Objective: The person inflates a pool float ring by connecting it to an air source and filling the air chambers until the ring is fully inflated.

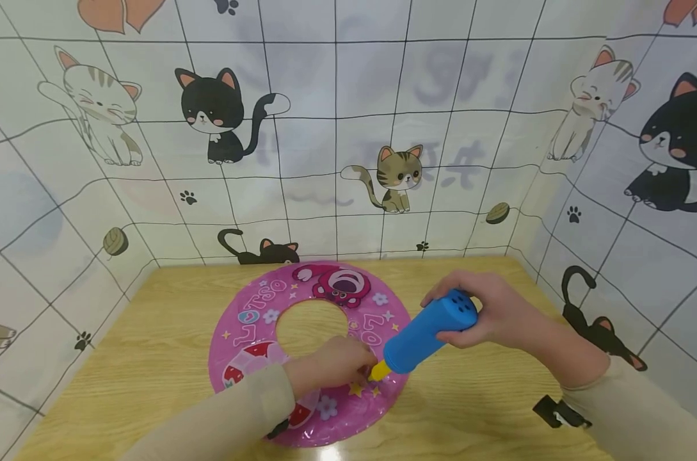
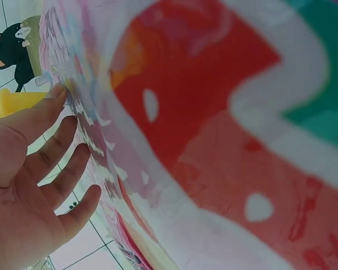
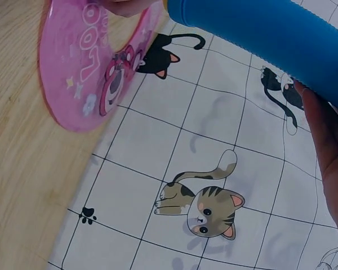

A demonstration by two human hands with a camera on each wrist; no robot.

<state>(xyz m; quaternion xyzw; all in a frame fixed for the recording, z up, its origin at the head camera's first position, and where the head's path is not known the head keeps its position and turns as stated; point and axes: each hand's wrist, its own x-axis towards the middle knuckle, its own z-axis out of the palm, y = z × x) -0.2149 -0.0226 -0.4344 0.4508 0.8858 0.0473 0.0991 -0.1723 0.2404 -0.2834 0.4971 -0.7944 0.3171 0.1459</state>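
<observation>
A pink, inflated swim ring [image 1: 356, 419] with a printed bear and strawberries lies on the wooden table. My right hand [image 1: 495, 314] grips the upper end of a blue hand pump [image 1: 420, 336], which slants down to the left. The pump's yellow nozzle [image 1: 379, 371] points at the ring's clear valve [image 2: 43, 80]. At that valve my left hand [image 1: 339, 362] pinches with the thumb, its other fingers loosely bent along the vinyl in the left wrist view. Whether the nozzle sits inside the valve cannot be told. The pump's blue barrel [image 3: 259, 31] also crosses the top of the right wrist view.
The wooden table [image 1: 469, 410] extends around the ring. Behind it and on both sides rise walls covered with cat-patterned tile sheeting [image 1: 302, 83]. A black strap or clip [image 1: 561, 412] is on the right sleeve.
</observation>
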